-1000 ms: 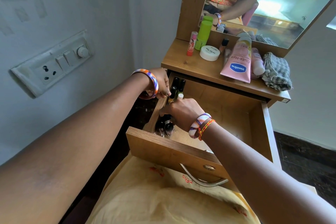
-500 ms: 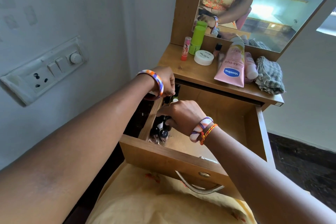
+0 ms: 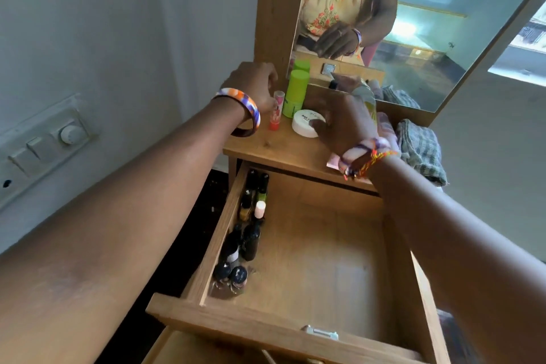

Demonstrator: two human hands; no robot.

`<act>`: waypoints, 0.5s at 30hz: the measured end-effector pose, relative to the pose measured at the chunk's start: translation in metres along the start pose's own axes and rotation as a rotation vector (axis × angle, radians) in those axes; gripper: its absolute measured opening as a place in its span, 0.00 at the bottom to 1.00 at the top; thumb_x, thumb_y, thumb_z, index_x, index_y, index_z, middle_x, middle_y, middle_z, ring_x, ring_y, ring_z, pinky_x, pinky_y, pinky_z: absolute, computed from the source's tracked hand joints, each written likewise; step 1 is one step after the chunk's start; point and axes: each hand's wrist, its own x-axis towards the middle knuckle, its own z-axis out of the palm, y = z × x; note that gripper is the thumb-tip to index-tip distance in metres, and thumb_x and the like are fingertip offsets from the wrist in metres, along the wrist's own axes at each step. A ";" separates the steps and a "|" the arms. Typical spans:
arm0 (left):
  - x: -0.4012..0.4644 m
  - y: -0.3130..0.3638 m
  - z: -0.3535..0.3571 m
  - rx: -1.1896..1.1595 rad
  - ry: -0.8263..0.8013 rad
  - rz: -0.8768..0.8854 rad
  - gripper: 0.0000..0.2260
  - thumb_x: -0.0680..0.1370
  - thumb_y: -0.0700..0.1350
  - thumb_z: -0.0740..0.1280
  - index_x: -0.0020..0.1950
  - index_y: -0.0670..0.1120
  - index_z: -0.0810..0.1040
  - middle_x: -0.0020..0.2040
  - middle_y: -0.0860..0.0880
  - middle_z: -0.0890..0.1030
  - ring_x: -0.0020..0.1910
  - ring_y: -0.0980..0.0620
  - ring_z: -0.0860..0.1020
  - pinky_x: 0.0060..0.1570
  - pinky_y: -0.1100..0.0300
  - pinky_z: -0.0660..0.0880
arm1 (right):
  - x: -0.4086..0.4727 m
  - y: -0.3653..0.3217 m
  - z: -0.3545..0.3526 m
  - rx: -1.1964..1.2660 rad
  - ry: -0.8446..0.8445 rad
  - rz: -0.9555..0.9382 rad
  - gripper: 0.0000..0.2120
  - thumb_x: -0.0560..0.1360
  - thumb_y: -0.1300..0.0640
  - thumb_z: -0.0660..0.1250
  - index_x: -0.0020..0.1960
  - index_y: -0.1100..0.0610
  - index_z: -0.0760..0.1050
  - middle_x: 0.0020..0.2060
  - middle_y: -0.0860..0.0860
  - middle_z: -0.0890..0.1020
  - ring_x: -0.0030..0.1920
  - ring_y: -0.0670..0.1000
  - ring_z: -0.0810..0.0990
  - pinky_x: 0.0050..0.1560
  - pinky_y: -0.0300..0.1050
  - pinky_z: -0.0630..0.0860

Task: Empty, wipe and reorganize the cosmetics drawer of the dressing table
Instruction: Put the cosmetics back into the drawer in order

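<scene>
The drawer (image 3: 310, 263) stands pulled out across the lower middle of the frame, with small dark bottles (image 3: 245, 233) lined along its left wall. On the surface (image 3: 266, 145) above it, the left hand (image 3: 254, 86) reaches the pink tube (image 3: 276, 109), fingers curled at it; whether it grips, I cannot tell. The right hand (image 3: 339, 121) lies over the white jar (image 3: 305, 124), fingers bent down onto its lid. A green bottle (image 3: 295, 91) stands between the hands, and a checked cloth (image 3: 419, 148) lies at the right.
</scene>
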 end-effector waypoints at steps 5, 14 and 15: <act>0.025 0.000 0.012 0.072 -0.055 0.026 0.17 0.74 0.44 0.69 0.62 0.42 0.75 0.59 0.40 0.77 0.55 0.40 0.77 0.53 0.55 0.74 | 0.063 0.005 0.005 -0.113 -0.048 -0.053 0.27 0.69 0.69 0.66 0.66 0.55 0.73 0.63 0.57 0.77 0.64 0.57 0.75 0.62 0.45 0.71; 0.041 -0.009 0.024 0.098 -0.204 0.035 0.19 0.69 0.43 0.74 0.57 0.41 0.78 0.54 0.42 0.80 0.51 0.41 0.79 0.46 0.59 0.72 | 0.105 0.009 0.016 -0.280 -0.185 -0.123 0.27 0.71 0.67 0.68 0.69 0.58 0.69 0.62 0.62 0.76 0.64 0.60 0.74 0.60 0.48 0.73; 0.041 -0.010 0.026 0.094 -0.198 0.033 0.19 0.69 0.43 0.75 0.58 0.41 0.78 0.55 0.42 0.80 0.52 0.41 0.79 0.47 0.58 0.73 | 0.107 0.009 0.018 -0.282 -0.180 -0.121 0.26 0.71 0.67 0.68 0.69 0.58 0.69 0.61 0.62 0.76 0.64 0.60 0.74 0.60 0.48 0.72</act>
